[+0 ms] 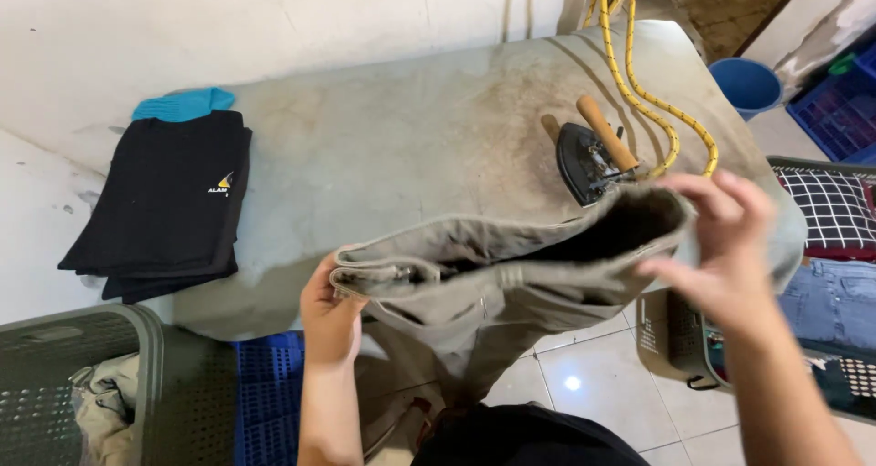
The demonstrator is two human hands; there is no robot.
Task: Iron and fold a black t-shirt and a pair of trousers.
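While both hands hold up one garment:
left hand [330,324]: pinching waistband of khaki cloth trousers [493,274]
right hand [721,247]: blurred, fingers gripping waistband's other end
black iron with wooden handle [593,156]: far right of stained grey ironing table [401,137]

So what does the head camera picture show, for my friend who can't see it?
Two hands hold beige trousers open by the waistband: the left hand grips one end, the right hand the other. Behind them, a stained ironing table carries an iron with a yellow cord and a stack of folded black clothes. A grey basket stands below, left.
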